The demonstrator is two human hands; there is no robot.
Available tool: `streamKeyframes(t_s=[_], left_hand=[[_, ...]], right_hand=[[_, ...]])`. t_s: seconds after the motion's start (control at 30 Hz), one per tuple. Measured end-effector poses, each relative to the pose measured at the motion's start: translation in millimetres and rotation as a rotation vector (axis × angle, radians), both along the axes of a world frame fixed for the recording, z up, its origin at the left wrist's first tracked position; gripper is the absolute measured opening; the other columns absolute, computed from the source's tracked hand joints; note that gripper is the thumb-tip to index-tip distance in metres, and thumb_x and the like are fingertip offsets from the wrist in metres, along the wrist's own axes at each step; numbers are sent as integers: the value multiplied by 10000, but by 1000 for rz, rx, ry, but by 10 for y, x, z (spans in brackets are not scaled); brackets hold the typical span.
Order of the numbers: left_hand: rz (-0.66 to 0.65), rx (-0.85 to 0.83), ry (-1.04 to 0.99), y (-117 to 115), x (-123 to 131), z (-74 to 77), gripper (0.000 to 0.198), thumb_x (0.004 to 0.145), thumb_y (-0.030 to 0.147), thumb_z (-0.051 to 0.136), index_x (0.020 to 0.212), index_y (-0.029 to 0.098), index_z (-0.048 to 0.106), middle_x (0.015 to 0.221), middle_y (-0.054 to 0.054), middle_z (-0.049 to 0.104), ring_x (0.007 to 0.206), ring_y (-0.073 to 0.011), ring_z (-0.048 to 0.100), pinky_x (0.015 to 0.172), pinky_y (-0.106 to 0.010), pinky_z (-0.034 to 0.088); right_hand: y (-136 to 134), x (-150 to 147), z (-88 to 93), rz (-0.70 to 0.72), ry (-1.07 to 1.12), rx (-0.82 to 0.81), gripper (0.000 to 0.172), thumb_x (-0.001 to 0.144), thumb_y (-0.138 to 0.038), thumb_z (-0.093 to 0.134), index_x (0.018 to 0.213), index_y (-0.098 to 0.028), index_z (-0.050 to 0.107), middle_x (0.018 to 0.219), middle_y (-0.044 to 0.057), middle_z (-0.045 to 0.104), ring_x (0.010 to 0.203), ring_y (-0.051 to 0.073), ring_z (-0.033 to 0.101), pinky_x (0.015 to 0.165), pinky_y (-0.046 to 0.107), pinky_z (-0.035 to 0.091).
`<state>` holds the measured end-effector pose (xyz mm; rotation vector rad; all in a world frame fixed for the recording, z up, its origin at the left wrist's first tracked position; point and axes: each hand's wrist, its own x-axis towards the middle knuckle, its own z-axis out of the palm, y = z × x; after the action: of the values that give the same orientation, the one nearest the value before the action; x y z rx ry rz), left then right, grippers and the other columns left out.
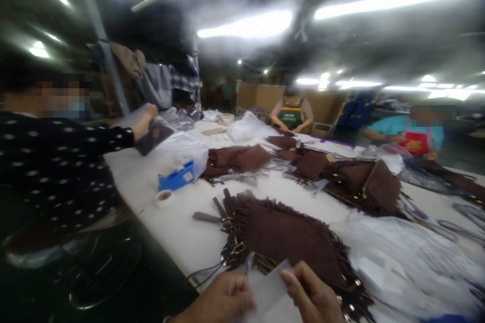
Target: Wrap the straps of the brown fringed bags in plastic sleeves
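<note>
My left hand [227, 297] and my right hand [313, 293] are both closed, fingers pinched, low in the head view. Between them stretches a small translucent plastic piece [267, 288], perhaps a little bag; the right thumb and fingers grip its upper corner, the left fingers its other side. Just beyond lies a dark brown fringed bag [291, 239] with gold-coloured metal fittings and a zip along its near edge. Several strap ends [212, 216] stick out on its left. The hands cover part of the bag's near side.
A blue tape dispenser [177, 176] and a white roll of tape [163, 199] stand left on the white table [151, 224]. More brown bags [364, 186] lie beyond. Clear plastic bags [405, 257] heap at right. Co-workers sit left, across and right, one in a dotted sleeve [109, 139].
</note>
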<state>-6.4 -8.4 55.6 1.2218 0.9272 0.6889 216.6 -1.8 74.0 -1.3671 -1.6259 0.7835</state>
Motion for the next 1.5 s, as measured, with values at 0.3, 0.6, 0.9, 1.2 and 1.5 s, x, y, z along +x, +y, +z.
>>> streamKeyframes(t_s=[0.3,0.6,0.9,1.2,1.5], left_hand=[[253,-130,3,-447,-1029,-630,368,666,438,783,727,111,625,659,-38,648,595,-136,539,570,-235,358],[328,-194,126,-839,-1376,-834,453,858,580,496,696,162,555,566,-12,620,531,-159,582,565,-257,392],[280,-334,74,-1154,-1874,-1396,398,843,507,579,817,114,635,792,-96,716,713,-221,657,643,-298,442],[457,-99,-60,-557,-1324,-990,263,773,325,703,955,146,640,906,-74,689,846,-217,618,753,-300,448],[539,-81,136,-536,-1292,-970,289,829,413,618,721,146,631,670,1,599,644,-153,516,579,-243,353]], right_hand=[[-7,-209,-272,3,66,-179,310,856,-491,559,723,-211,561,644,-27,489,648,143,475,608,223,375],[-47,-753,-596,16,-36,-324,445,858,-564,523,593,-210,476,522,-47,457,516,125,447,543,226,336],[-69,-1358,-855,145,-217,-287,451,880,-563,499,606,-216,413,521,-61,437,524,118,439,526,228,275],[-147,-1726,-817,263,-295,-250,392,887,-507,527,637,-209,476,535,-57,487,516,112,430,523,234,253],[-202,-1670,-785,347,107,-549,226,800,-372,658,953,-214,605,767,-17,662,632,142,572,577,221,400]])
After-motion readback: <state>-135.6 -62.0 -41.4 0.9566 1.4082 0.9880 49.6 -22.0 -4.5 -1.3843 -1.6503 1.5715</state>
